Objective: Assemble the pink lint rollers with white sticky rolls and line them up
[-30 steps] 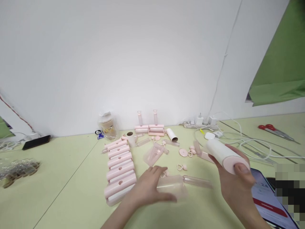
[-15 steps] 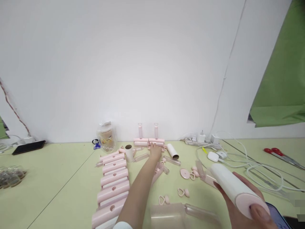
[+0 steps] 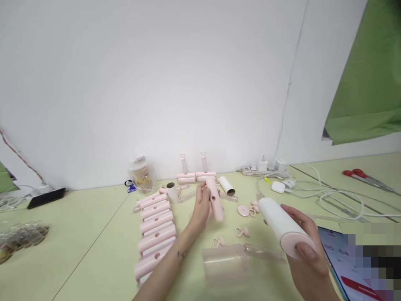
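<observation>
Over mid-table (image 3: 109, 251), pink holder (image 3: 216, 207) sits tilted in left hand (image 3: 202, 205), which pinches its side. Right hand (image 3: 315, 261) wraps white roll (image 3: 278, 221), thumb on the pink end disc (image 3: 291, 242). Clear cover (image 3: 224, 261) lies between, nearer the camera. Pink rollers (image 3: 156, 223) in a row off left; lit phone (image 3: 340, 259) beside right hand.

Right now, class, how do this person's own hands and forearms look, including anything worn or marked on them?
The left hand and right hand are ungloved, with no watch or bracelet visible. The left forearm shows no sleeve and bears a small dark marking near the wrist, too blurred to read.
</observation>
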### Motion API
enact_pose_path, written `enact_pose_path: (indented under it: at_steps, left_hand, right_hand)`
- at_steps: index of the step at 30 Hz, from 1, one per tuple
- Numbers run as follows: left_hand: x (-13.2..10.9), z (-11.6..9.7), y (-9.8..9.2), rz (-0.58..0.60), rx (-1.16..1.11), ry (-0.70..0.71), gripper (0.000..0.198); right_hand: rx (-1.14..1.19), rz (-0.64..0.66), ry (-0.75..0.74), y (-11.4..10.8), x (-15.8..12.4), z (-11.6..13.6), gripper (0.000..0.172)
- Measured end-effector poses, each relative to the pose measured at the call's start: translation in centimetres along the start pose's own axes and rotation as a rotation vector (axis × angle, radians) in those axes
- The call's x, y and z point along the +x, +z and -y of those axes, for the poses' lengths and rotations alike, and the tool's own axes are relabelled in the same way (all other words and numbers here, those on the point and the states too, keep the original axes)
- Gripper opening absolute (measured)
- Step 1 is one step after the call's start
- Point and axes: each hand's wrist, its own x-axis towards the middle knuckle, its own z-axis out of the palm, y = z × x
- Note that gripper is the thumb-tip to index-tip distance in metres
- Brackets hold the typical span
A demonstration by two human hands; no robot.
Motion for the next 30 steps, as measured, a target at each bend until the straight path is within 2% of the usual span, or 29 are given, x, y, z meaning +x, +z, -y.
enact_pose_path:
  at_steps: [3,5,8,10,12,15,22,26,30]
  left_hand:
    - [-5.1,-0.5,-0.2,0.048,-0.191,-0.143,0.029]
    - [-7.5,-0.4,-0.4,0.067,-0.420,-0.317,0.024]
    - [-9.6,0.1,-0.6,0.110,-0.715,-0.544,0.029]
    - [-10.3,0.2,-0.6,0.159,-0.759,-0.608,0.039]
    - [-10.8,0.3,-0.5,0.156,-0.765,-0.640,0.045]
    - [-11.4,0.4,-0.1,0.081,-0.753,-0.661,0.045]
    - [-11.6,0.5,0.0,0.039,-0.733,-0.585,0.044]
    - [-11.6,0.1,-0.3,0.101,-0.710,-0.616,0.048]
    - [-11.5,0.0,-0.5,0.154,-0.652,-0.646,0.053]
  right_hand:
    - [0.023,0.114,-0.002,0.6,-0.5,0.1,0.060]
    - [0.016,0.248,-0.067,0.9,-1.0,0.1,0.066]
    - [-0.032,0.463,-0.198,1.2,-1.8,0.2,0.071]
    - [-0.086,0.573,-0.236,1.4,-2.4,0.2,0.074]
    - [-0.129,0.662,-0.210,1.4,-2.9,0.1,0.079]
    - [-0.163,0.763,-0.147,1.5,-3.4,-0.2,0.084]
    - [-0.169,0.847,-0.066,1.3,-3.6,-0.6,0.086]
    - [-0.207,0.860,-0.012,1.3,-3.4,-0.2,0.085]
    - [-0.190,0.853,-0.022,1.3,-3.3,0.0,0.079]
